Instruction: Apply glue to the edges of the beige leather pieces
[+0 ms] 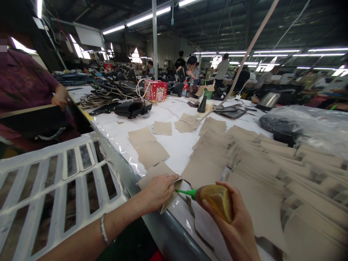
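My right hand [239, 217] is wrapped round a squeeze bottle [217, 199] of amber glue, tipped on its side. Its green nozzle points left, with the tip at the open edge of a beige panel [156, 172] on the table's near edge. My left hand [159, 190] presses on that panel with its fingers together, and a raised or folded part [170, 199] shows beneath the fingertips. Whether glue is coming out is too small to tell. More beige panels [152, 154] lie just beyond, and overlapping rows of panels [255, 195] fill the right side.
A white slatted plastic crate [57, 203] stands left of the table [179, 145]. Further back are a black bag piece [132, 108], a red patterned gift bag [155, 90] and clear plastic wrapping [315, 123]. A person [27, 87] holding a black bag stands at the left.
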Demonstrator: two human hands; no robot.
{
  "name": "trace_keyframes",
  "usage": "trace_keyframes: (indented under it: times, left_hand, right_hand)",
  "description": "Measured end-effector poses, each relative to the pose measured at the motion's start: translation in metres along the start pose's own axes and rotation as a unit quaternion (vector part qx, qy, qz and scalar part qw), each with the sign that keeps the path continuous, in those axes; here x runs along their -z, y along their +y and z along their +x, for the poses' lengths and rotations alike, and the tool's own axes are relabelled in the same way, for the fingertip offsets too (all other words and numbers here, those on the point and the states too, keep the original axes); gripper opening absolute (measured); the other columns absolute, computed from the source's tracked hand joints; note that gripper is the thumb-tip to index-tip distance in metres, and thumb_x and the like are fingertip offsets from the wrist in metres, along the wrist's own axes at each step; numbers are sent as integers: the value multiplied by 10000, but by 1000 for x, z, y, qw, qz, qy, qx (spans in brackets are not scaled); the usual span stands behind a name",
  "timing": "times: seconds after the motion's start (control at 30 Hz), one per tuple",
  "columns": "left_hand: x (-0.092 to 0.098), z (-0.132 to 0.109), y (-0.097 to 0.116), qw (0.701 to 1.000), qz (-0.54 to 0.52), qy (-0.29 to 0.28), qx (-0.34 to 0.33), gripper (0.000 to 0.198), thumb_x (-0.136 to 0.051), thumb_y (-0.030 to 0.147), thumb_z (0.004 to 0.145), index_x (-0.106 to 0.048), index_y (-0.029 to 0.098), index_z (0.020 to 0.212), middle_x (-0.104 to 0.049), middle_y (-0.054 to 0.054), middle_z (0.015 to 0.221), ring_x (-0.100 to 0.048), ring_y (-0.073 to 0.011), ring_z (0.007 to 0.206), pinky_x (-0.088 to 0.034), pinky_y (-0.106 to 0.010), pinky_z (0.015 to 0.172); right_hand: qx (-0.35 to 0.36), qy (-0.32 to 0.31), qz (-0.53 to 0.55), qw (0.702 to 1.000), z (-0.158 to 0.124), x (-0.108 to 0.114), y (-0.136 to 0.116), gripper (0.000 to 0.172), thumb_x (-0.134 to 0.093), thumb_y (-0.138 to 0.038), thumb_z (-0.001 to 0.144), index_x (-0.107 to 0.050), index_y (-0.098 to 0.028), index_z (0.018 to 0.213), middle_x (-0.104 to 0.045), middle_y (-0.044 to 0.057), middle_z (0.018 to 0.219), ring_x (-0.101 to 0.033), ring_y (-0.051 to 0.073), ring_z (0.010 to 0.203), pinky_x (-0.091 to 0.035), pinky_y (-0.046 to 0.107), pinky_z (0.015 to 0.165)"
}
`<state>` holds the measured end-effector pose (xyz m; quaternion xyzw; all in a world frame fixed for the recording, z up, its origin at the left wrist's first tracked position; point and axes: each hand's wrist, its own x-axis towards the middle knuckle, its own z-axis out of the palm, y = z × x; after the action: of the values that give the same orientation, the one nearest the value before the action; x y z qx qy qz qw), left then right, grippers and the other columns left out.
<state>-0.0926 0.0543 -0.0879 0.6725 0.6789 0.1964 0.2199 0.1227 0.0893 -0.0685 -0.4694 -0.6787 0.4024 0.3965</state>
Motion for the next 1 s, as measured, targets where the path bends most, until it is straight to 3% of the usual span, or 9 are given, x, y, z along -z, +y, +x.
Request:
trace_keyframes:
  times: [0.17, 0.33, 0.47, 0.77, 0.83, 0.9, 1.0]
  left_hand:
    - [1, 1, 0, 1000, -2, 0, -3, 441, -310, 212, 906, -548, 190, 1277, -625, -60, 1249, -572, -197, 1148, -407, -324, 1029]
    - [2, 4, 1, 1000, -4, -2, -5, 451, -322, 185, 883, -569, 209, 1259, -626, -46, 1256, -581, -199, 1140, -416, -324, 1016]
    - [3, 5, 3, 1000, -1, -8, 1, 453, -332, 183, 877, -581, 209, 1254, -636, -50, 1245, -589, -206, 1131, -421, -327, 1009]
    - [4, 6, 4, 999, 29, -20, 2, 477, -321, 181, 856, -591, 209, 1248, -676, -65, 1157, -618, -229, 1064, -449, -346, 959]
    - [5, 5, 4, 1000, 25, -19, 3, 483, -323, 181, 850, -591, 209, 1251, -671, -64, 1169, -613, -229, 1071, -443, -343, 963]
    - [6, 4, 5, 1000, 11, -20, 8, 488, -331, 179, 841, -588, 218, 1254, -673, -55, 1162, -613, -222, 1064, -440, -333, 959]
    - [10, 4, 7, 999, -20, -20, 19, 468, -341, 182, 834, -603, 246, 1216, -686, -28, 1124, -617, -215, 1034, -445, -316, 932]
  right_hand:
    - [3, -84, 45, 995, 3, 1, 11, 564, -726, -536, 710, -517, -255, 1151, -631, 4, 952, -606, 234, 807, -459, 315, 739]
    - [72, -19, -25, 997, 29, 11, 18, 559, -710, -535, 741, -508, -238, 1169, -623, 39, 1000, -595, 250, 855, -474, 321, 721]
    - [128, 20, -61, 990, 28, 11, 12, 492, -685, -523, 766, -537, -250, 1148, -603, 46, 1066, -584, 258, 877, -456, 351, 782]
    - [165, 4, -83, 983, 28, 14, 11, 465, -681, -479, 788, -520, -258, 1164, -596, 58, 1092, -588, 266, 889, -465, 364, 796]
    - [134, -22, -69, 988, 27, 13, 10, 492, -706, -486, 762, -523, -261, 1159, -610, 49, 1066, -598, 262, 869, -470, 361, 776]
    - [57, -47, -22, 997, 24, 12, 8, 545, -728, -517, 729, -521, -257, 1160, -631, 32, 995, -608, 256, 833, -475, 356, 747]
    - [-62, -82, 133, 986, 22, 13, 8, 554, -743, -523, 712, -538, -230, 1134, -660, 30, 915, -624, 260, 832, -498, 354, 732]
